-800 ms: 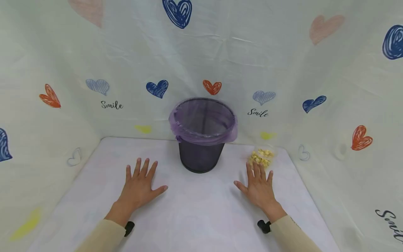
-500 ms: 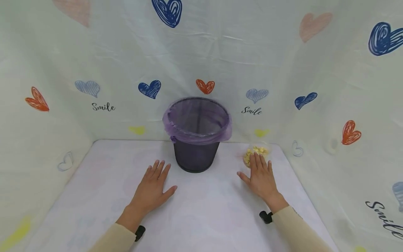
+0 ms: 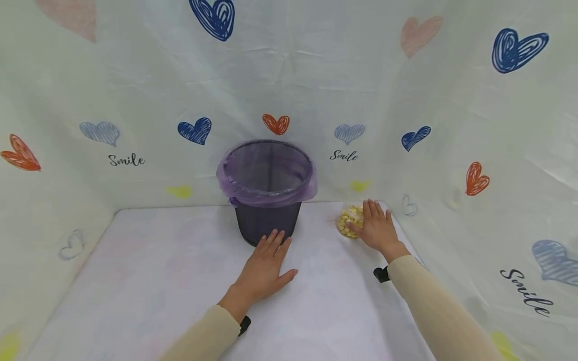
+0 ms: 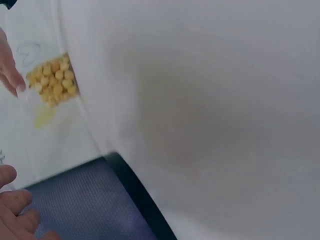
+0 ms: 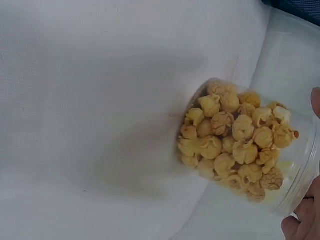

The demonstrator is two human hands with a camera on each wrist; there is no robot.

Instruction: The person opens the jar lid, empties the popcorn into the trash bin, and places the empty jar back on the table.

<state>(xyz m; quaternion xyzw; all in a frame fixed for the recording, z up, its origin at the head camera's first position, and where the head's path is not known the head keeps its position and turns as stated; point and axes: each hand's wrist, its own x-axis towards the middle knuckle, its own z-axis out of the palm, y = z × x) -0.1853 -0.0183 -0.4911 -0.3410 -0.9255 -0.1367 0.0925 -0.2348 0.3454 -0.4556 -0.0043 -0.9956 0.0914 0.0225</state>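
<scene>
A clear round jar of popcorn (image 3: pixel 348 222) stands on the table's far right. My right hand (image 3: pixel 378 230) is at its right side, fingers extended and thumb in front of the jar. Close up in the right wrist view, the jar (image 5: pixel 235 142) sits between the thumb at the upper right and fingers (image 5: pixel 302 217) near its rim; contact is hard to tell. My left hand (image 3: pixel 262 276) is spread, palm down, holding nothing. Its fingertips overlap the base of a dark mesh bin (image 3: pixel 268 220) in the head view; whether they touch it is unclear.
A purple bag (image 3: pixel 271 198) lines the bin and folds over its rim. The white-covered table (image 3: pixel 149 281) meets a white curtain (image 3: pixel 307 95) printed with hearts at the back and sides. Black wrist cameras sit at both sleeve cuffs.
My right hand has moved forward to the jar's right side. My left hand has moved rightward to in front of the bin. The head view has turned somewhat to the right.
</scene>
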